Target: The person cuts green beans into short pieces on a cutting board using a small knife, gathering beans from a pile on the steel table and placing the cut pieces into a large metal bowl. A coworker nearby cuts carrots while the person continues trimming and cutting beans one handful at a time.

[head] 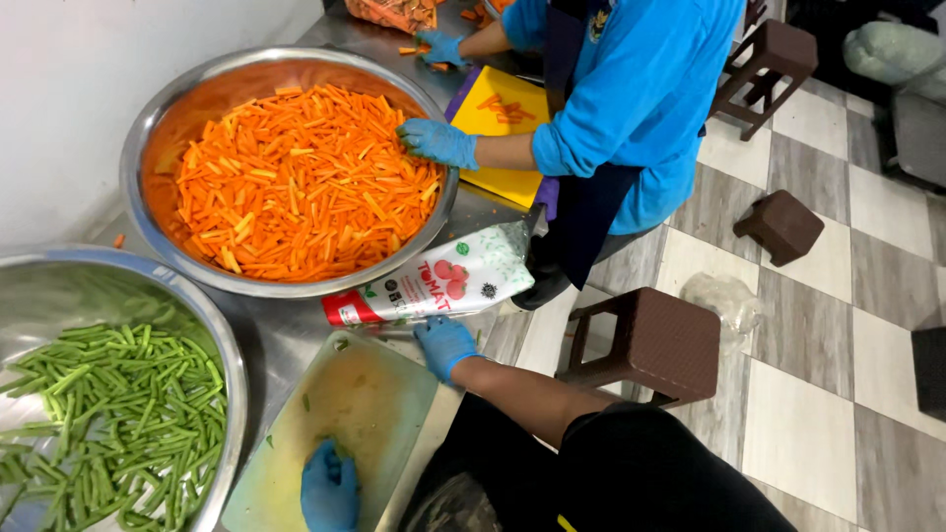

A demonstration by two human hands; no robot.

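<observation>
My left hand (330, 488), in a blue glove, rests on the near end of a pale green cutting board (360, 404) that carries a few green scraps. My right hand (445, 345), also gloved in blue, has its fingers curled at the board's far corner, just below a red and white sauce pouch (434, 286) lying on its side. A thin metal strip like a blade shows beside this hand. I cannot tell whether the hand grips it. A large steel bowl (222, 325) of cut green beans (118, 414) stands to the left of the board.
A second steel bowl (148, 128) holds carrot sticks (296, 182). A co-worker in a blue top has one gloved hand (439, 143) in the carrots and the other (441, 46) farther back, beside a yellow cutting board (503, 118). Brown stools (645, 345) stand on the tiled floor.
</observation>
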